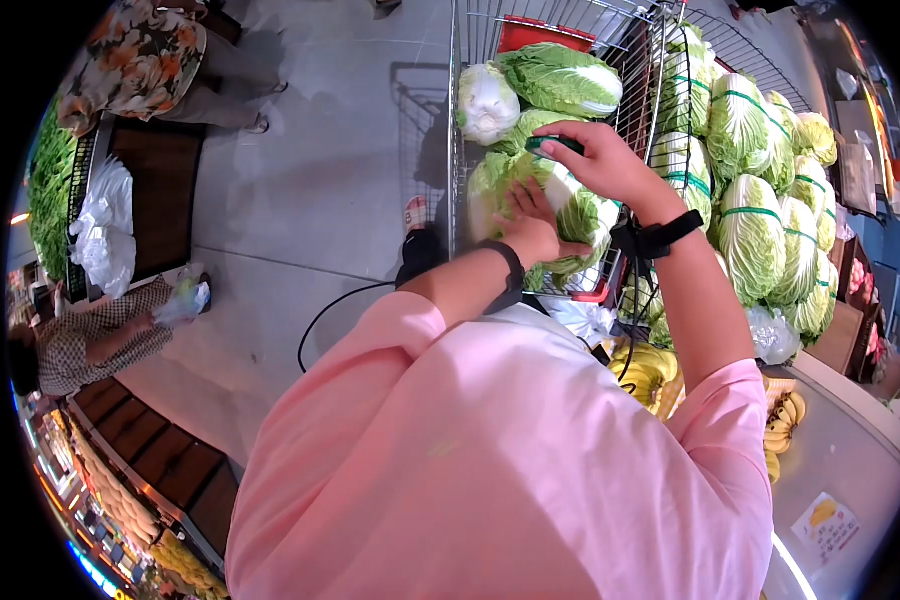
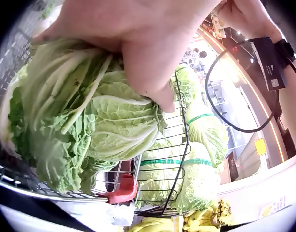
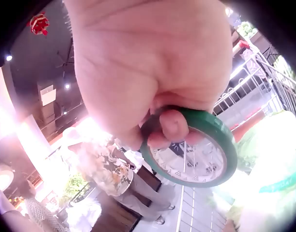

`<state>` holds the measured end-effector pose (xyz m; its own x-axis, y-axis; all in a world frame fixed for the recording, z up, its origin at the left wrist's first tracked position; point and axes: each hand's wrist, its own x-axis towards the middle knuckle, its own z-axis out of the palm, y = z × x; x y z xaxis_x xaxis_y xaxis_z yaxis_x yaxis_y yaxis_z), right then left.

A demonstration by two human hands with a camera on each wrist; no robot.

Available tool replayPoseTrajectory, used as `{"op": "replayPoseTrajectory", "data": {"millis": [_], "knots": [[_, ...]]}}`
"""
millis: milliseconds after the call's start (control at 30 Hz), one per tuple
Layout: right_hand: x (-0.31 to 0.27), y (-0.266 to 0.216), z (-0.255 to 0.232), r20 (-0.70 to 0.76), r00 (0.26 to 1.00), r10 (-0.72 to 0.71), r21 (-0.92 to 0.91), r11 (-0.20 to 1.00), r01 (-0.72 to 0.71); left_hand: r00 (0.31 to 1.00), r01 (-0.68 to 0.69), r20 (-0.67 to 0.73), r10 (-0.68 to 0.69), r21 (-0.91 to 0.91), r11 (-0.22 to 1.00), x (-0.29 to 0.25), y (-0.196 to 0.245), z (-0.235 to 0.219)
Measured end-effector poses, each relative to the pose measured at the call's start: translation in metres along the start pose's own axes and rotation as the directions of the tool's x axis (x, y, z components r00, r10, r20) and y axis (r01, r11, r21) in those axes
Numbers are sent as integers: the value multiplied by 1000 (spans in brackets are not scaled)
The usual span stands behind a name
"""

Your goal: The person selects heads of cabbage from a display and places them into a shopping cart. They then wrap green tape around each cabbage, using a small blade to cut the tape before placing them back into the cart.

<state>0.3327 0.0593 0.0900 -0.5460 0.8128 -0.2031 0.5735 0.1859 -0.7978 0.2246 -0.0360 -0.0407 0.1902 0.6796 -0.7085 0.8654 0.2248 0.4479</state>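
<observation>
My left hand (image 1: 530,222) lies spread over a napa cabbage (image 2: 121,128) in the shopping cart, fingers fairly straight against the leaves and thumb out along the right side. Loose outer leaves (image 2: 60,111) hang beside it in the left wrist view. Above the cabbages, my right hand (image 1: 610,165) grips a roll of green tape (image 3: 226,147), with fingertips through its ring. More napa cabbages lie farther in the cart, one leafy side up (image 1: 565,80) and one showing its pale base (image 1: 488,103).
Right of the cart, several napa cabbages (image 1: 752,235) banded with green tape are stacked behind a wire rim. Bananas (image 1: 645,375) lie below them. A black cable (image 1: 320,320) runs near my body. Two people stand to the left beside produce stands.
</observation>
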Motion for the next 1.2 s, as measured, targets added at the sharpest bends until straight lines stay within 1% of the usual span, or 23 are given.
{"op": "replayPoseTrajectory", "data": {"millis": [67, 167, 200, 333, 433, 467, 567, 600, 700, 733, 833, 967, 1067, 1167, 1200], "knots": [[4, 2, 3, -14, 1000, -20, -16, 1000, 20, 1000, -2, -1, 2, 1, 1000, 1, -3, 0], [0, -3, -5, 26, 999, -30, -46, 998, 31, 999, -30, -25, 29, -16, 999, -1, -9, 3], [-5, -6, -9, 9, 999, -51, -95, 994, 52, 998, -50, -42, 49, -33, 998, -1, -12, 6], [-30, -2, -27, 12, 996, 90, -100, 991, -89, 992, -93, -101, 82, -107, 990, 6, -15, 7], [-49, 23, -30, -58, 995, 83, -114, 989, -89, 971, -176, -186, 149, -138, 975, 12, -18, 10], [-54, 28, -33, -38, 989, 146, -103, 983, -149, 973, -162, -184, 139, -117, 980, 13, -16, 10], [-70, 31, -38, -128, 981, 144, -109, 981, -158, 973, -139, -201, 118, -96, 986, 8, -13, 10], [-71, 39, -36, -185, 982, 48, -116, 991, -71, 971, -148, -204, 125, -102, 984, 8, -14, 10], [-81, 45, -41, -112, 976, 187, -174, 963, -204, 963, -176, -224, 149, -105, 979, 13, -18, 15], [-85, 44, -38, -119, 970, 212, -113, 968, -225, 958, -185, -240, 157, -97, 978, 17, -19, 18], [-91, 46, -38, -134, 948, 288, -144, 941, -306, 951, -194, -261, 167, -80, 978, 23, -18, 19], [-95, 50, -38, -174, 932, 320, -348, 865, -362, 945, -198, -277, 174, -60, 978, 25, -18, 22], [-98, 81, -28, -151, 928, 339, -369, 852, -372, 938, -217, -296, 179, -102, 971, 27, -20, 22], [-102, 115, -13, -173, 910, 378, -414, 811, -415, 945, -206, -277, 175, -88, 975, 28, -21, 18], [-103, 117, -9, -204, 904, 377, -399, 811, -428, 938, -217, -292, 188, -71, 974, 29, -22, 19]]}}
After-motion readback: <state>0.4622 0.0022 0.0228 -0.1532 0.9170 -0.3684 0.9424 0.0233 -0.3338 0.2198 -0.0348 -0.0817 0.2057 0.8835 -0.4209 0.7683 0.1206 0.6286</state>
